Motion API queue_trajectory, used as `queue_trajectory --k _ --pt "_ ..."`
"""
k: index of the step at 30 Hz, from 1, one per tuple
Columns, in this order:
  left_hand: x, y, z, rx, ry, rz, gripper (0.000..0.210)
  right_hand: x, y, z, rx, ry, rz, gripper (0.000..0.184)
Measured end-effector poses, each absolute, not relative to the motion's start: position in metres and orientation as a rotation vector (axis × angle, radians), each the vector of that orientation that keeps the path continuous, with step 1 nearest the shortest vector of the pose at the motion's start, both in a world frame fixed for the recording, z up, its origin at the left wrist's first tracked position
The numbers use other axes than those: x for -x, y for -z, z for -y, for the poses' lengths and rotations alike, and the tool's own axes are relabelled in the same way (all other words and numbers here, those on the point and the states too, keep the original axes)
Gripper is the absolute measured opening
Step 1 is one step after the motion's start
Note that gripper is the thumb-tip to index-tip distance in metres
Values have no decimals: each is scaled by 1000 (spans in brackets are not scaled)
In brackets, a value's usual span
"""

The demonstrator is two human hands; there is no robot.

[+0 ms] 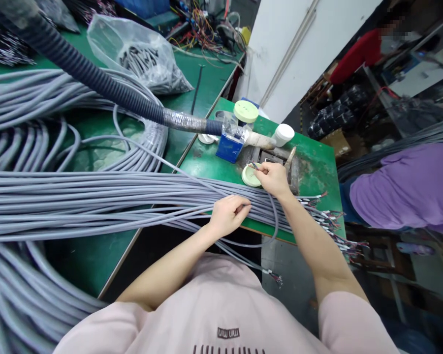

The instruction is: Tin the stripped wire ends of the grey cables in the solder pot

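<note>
My right hand (273, 178) pinches the end of a grey cable (276, 216), with thin wire tips pointing down over a round pale green dish (250, 175). The cable hangs from that hand in a loop past the table's front edge. My left hand (229, 215) is curled closed over a thick bundle of grey cables (133, 196); what its fingers hold, if anything, is hidden. Stripped, coloured wire ends (332, 216) fan out at the bundle's right end.
A ribbed dark hose (107, 88) ends by a blue box (229, 146). A white jar (283, 134), a green lid (246, 111) and a metal fixture (293, 172) stand behind my right hand. Coiled cables (155, 142) lie left. A person in purple (421, 187) is at the right.
</note>
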State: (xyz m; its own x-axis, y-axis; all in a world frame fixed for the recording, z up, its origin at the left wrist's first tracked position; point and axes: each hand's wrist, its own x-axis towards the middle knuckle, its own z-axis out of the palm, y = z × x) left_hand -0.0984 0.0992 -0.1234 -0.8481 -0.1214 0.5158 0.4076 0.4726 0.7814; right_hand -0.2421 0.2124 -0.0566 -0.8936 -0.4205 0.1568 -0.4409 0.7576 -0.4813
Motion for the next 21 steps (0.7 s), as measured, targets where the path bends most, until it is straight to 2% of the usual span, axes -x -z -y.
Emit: queue_trajectory --k 5,12,21 --pt "97 122 -98 252 1362 2222 13 246 61 -210 -713 -583 2959 17" --pt "98 122 -97 260 1357 2237 14 250 69 -209 -725 -497 2999 17" --pt "98 120 -96 260 1379 2226 13 259 47 -232 -592 -795 2831 15"
